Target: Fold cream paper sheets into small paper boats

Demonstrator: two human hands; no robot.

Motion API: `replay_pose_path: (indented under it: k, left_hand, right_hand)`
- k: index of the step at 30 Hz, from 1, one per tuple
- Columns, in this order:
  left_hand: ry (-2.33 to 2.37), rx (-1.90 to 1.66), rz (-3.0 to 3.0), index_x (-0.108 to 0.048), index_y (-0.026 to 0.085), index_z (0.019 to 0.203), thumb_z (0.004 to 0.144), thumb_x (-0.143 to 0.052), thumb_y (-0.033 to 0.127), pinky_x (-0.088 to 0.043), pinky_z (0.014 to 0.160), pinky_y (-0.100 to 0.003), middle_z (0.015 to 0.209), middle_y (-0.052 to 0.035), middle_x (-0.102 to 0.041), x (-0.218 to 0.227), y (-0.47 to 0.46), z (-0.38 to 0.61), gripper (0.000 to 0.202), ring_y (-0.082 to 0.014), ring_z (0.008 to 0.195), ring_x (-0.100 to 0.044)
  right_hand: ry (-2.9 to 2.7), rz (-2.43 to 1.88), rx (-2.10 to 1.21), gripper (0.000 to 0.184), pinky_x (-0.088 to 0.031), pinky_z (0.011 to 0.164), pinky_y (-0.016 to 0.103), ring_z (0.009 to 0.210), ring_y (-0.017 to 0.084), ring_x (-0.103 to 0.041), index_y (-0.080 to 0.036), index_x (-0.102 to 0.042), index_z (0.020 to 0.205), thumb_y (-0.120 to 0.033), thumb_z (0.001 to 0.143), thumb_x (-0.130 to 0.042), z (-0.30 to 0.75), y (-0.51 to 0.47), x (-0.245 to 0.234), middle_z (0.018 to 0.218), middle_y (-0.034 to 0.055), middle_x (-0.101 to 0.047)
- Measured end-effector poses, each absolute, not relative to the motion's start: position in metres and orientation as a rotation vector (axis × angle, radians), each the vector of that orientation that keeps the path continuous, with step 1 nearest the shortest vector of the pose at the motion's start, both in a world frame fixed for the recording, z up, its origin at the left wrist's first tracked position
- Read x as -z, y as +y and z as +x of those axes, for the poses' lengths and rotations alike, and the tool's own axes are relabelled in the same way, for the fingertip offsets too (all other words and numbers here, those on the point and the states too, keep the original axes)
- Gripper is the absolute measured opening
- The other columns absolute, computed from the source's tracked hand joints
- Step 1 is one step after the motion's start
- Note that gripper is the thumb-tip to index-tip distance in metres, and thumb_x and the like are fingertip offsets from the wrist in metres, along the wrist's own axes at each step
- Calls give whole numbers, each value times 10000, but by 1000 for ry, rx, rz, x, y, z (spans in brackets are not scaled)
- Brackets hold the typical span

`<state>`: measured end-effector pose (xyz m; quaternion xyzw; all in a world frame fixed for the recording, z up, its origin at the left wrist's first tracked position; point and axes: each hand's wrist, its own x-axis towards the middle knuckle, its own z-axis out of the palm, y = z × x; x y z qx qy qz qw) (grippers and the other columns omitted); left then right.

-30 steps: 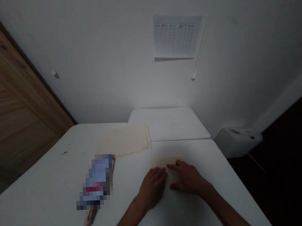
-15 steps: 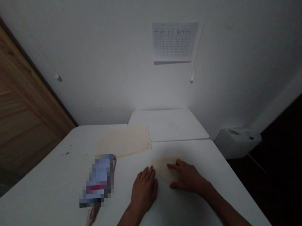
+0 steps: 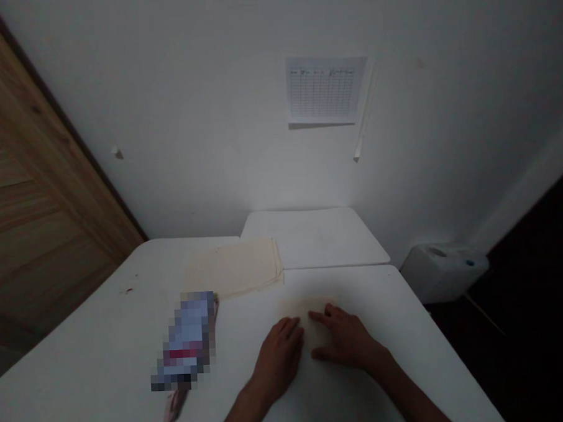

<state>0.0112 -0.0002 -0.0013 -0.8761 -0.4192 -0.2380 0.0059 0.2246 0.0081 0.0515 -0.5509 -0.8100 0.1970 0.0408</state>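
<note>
A thin cream sheet (image 3: 308, 304) lies flat on the white table (image 3: 110, 343), mostly covered by my hands. My left hand (image 3: 279, 355) rests on its left part, palm down, fingers stretched out close together. My right hand (image 3: 344, 340) lies over the right part with thumb and index finger spread apart. Neither hand grips anything. Farther back on the left is a stack of similar cream sheets (image 3: 232, 269), its edges slightly uneven.
A blurred-out bluish packet (image 3: 187, 339) lies left of my hands. Behind stands a white board or small tabletop (image 3: 315, 237) against the wall. A printed chart (image 3: 323, 94) hangs above. A white container (image 3: 445, 269) is on the right, and a wooden door (image 3: 33, 203) on the left.
My left hand has moved right over the sheet, closer to my right hand. The right hand has shifted slightly left. The whole view has tilted up a little.
</note>
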Motion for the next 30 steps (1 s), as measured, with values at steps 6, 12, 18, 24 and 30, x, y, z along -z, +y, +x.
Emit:
replay_pose_path:
  k: [6, 12, 18, 24, 30]
  left_hand:
    - [-1364, 830, -2756, -627, 227, 1084, 857, -534, 154, -498, 945, -471, 1238, -76, -609, -2, 0, 5, 256, -265, 1142, -552]
    - [-1370, 862, -2725, -625, 211, 1040, 844, -559, 180, -501, 942, -493, 1234, -80, -601, 0, 0, 7, 209, -283, 1149, -535]
    - [-1337, 892, -2742, -606, 192, 1045, 867, -507, 167, -501, 954, -486, 1245, -99, -574, 7, 0, 9, 205, -285, 1183, -511]
    - [-1431, 814, -2777, -607, 164, 943, 837, -574, 177, -474, 948, -470, 1196, -111, -581, -3, 2, 19, 113, -286, 1128, -510]
    - [-1378, 655, -2836, -566, 258, 1159, 856, -543, 171, -413, 924, -482, 1310, -58, -529, -11, 3, 21, 316, -280, 1122, -476]
  right_hand:
    - [-2253, -1696, -570, 633, -420, 964, 373, 1136, 275, -505, -267, -552, 1269, -457, 687, -716, 224, 6, -39, 1216, 86, -533]
    - [-1776, -1726, -565, 526, -450, 971, 438, 1175, 290, -508, -222, -495, 1278, -405, 791, -573, 242, 8, -23, 1310, 116, -477]
    - [-1522, -1675, -940, 608, -558, 773, 398, 987, 256, -648, -226, -342, 1358, -478, 826, -496, 248, 13, -9, 1370, 147, -445]
    - [-1439, -1650, -900, 649, -565, 746, 386, 910, 241, -660, -222, -348, 1339, -424, 766, -576, 254, 8, -7, 1333, 158, -479]
    - [-1365, -1481, -853, 564, -570, 671, 334, 818, 210, -649, -212, -433, 1288, -353, 775, -618, 259, -7, -8, 993, 68, -612]
